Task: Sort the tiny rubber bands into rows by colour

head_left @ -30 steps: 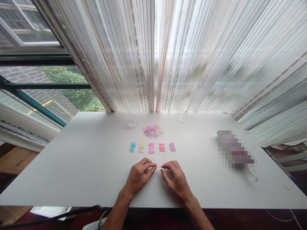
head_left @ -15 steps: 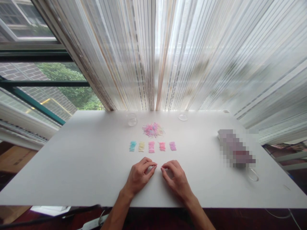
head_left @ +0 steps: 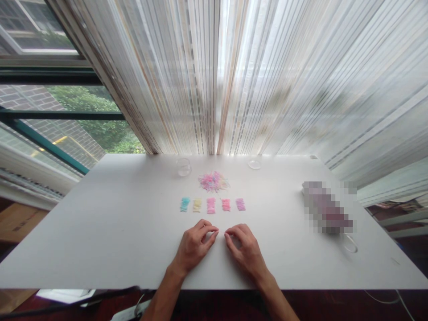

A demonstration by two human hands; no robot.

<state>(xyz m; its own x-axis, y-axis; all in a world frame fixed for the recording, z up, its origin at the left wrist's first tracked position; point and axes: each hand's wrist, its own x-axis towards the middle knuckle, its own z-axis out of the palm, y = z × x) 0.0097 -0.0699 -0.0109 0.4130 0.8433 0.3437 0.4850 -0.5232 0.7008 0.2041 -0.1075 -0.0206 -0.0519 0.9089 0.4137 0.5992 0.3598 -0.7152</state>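
My left hand (head_left: 195, 243) rests low over the table, thumb and forefinger tips pinched together. Facing it across a small gap, my right hand (head_left: 245, 247) makes a similar pinch. Anything between the fingertips is too small to make out. Just beyond the hands lies a row of neat little stacks of thin pastel pieces: teal (head_left: 185, 204), yellow (head_left: 197, 205), pink (head_left: 211, 205), coral pink (head_left: 226, 204) and purple (head_left: 240, 204). Behind the row is a loose mixed pile (head_left: 214, 181) of the same thin pieces, mostly pink and lilac.
A clear round container (head_left: 183, 167) stands behind the pile to the left, and a clear round lid (head_left: 254, 165) lies to the right. On the right side of the white table (head_left: 110, 232) is a pixelated object (head_left: 327, 207) with a white loop (head_left: 350, 244). Striped curtains (head_left: 207, 80) hang behind.
The view has shifted very slightly. Both hands keep the same pinched pose, and the stacks and pile look unchanged.
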